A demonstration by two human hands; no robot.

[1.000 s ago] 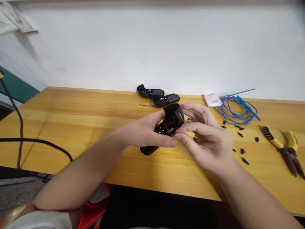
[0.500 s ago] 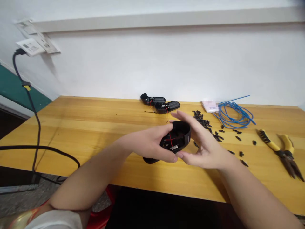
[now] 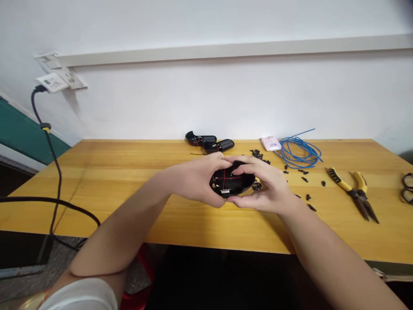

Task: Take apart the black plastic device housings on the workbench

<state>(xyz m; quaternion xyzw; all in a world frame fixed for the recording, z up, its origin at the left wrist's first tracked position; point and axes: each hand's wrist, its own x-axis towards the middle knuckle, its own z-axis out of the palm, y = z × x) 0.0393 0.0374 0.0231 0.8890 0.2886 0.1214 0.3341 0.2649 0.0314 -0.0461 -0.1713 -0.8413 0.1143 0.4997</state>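
Note:
Above the table's middle, both hands hold a black plastic housing [image 3: 238, 183] with its hollow side facing me. Red wires and a small white connector show inside it. My left hand [image 3: 196, 178] is wrapped round its left end, thumb along the lower rim. My right hand [image 3: 264, 183] grips the right end, with a finger reaching over the upper rim toward the inside and the thumb beneath. Just behind lie two similar black housings [image 3: 221, 145] with thin red wires. Small black plastic pieces [image 3: 257, 186] lie partly hidden behind my right hand.
To the right are a coil of blue wire [image 3: 300, 153], a small pink-and-white packet [image 3: 271, 143], yellow-handled pliers [image 3: 358, 193] and scissors [image 3: 408, 188] at the edge. A black cable [image 3: 54, 159] hangs at left from a plug in the wall socket [image 3: 61, 71].
The housing has turned so its inside faces me more fully. My right fingers have closed in over its upper rim. The view has shifted, bringing the scissors into sight.

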